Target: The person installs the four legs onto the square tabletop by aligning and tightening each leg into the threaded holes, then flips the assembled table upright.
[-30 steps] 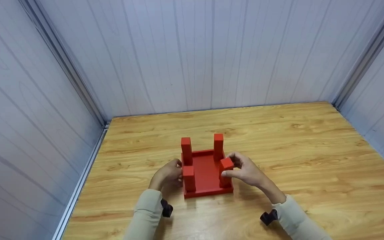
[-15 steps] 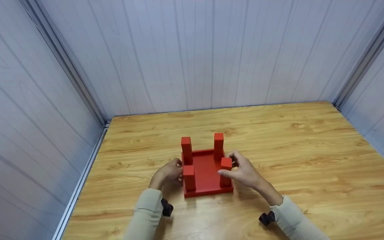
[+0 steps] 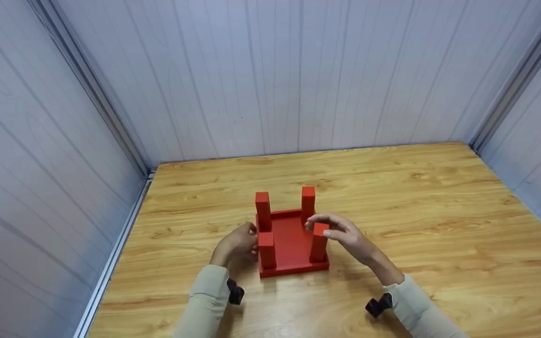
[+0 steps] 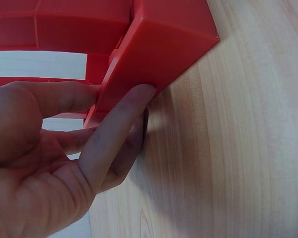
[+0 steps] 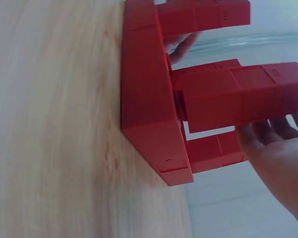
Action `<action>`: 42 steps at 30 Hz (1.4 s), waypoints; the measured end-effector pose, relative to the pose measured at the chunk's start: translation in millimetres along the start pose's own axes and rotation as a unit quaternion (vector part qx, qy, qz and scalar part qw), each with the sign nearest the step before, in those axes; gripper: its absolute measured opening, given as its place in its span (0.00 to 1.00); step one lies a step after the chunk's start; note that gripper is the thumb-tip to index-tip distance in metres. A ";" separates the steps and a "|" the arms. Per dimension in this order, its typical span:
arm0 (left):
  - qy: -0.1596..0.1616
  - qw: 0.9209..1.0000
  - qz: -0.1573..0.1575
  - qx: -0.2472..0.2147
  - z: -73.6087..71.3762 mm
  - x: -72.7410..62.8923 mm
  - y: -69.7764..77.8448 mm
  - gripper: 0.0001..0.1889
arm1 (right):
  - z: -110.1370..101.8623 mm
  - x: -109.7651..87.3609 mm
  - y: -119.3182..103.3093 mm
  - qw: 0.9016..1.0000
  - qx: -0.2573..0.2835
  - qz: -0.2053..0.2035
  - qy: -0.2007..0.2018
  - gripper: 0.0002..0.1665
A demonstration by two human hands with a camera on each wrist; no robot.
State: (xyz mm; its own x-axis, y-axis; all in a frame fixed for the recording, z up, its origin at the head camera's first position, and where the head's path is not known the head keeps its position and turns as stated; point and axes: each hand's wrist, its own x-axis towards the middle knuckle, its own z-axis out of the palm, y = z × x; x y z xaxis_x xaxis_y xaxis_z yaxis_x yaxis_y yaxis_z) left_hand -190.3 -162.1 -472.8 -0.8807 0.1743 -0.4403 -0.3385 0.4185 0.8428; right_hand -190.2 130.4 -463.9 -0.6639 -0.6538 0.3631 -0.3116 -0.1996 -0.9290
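A shallow red tray-like base (image 3: 289, 241) lies on the table with an upright square red post at each corner. My left hand (image 3: 237, 244) grips the base's left side; in the left wrist view the thumb is at the rim and the fingers lie along the outer wall. The near left post (image 3: 267, 251) stands beside that hand. At the near right post (image 3: 319, 246), my right hand (image 3: 354, 241) reaches past its top with fingers extended behind it and the thumb in front. In the right wrist view, fingertips are right at this post's side (image 5: 228, 104).
The wooden table (image 3: 416, 206) spreads around the base. White panel walls (image 3: 270, 80) rise behind and at both sides. A black wrist camera (image 3: 235, 292) sits on the left wrist, another black camera (image 3: 378, 305) on the right wrist.
The near right post, tilted a second ago, now stands straighter in its corner. My right hand has loosened from it, fingers stretching farther behind the post. The left hand has stayed in place.
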 end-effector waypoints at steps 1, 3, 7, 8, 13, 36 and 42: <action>-0.001 1.000 -0.001 -0.003 -0.1 0.2 0.0 0.12 | -1.4 -0.1 0.3 1.000 0.020 -0.002 -0.004 0.21; -0.004 1.000 0.001 -0.006 0.0 0.5 -0.6 0.11 | -3.9 0.2 1.5 0.999 0.053 -0.002 -0.008 0.22; -0.012 1.000 0.003 -0.020 0.1 0.5 -1.1 0.11 | -6.4 0.0 2.7 0.997 0.080 0.003 -0.010 0.21; -0.011 1.000 0.003 -0.019 0.1 0.5 -1.1 0.11 | -6.7 0.1 2.7 0.997 0.081 0.003 -0.010 0.21; -0.007 1.000 0.006 -0.011 0.0 1.6 -1.5 0.11 | -6.5 -0.9 1.7 0.997 0.072 0.010 0.003 0.20; -0.011 0.999 0.003 -0.053 1.8 -0.3 -1.9 0.14 | 3.0 -2.0 2.2 0.983 -0.134 0.045 0.116 0.19; -0.013 0.998 0.003 -0.065 1.6 -0.3 -2.3 0.15 | 7.2 -0.8 -0.1 0.980 -0.145 0.050 0.131 0.21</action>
State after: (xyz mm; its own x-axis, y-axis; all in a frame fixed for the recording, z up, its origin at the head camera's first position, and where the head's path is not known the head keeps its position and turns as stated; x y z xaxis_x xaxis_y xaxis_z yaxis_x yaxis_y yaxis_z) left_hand -188.7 -161.6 -475.1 -0.8743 0.2010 -0.4418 -0.3748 0.2989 0.8776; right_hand -184.7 125.6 -464.6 -0.8404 -0.4430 0.3123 -0.3906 0.0956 -0.9156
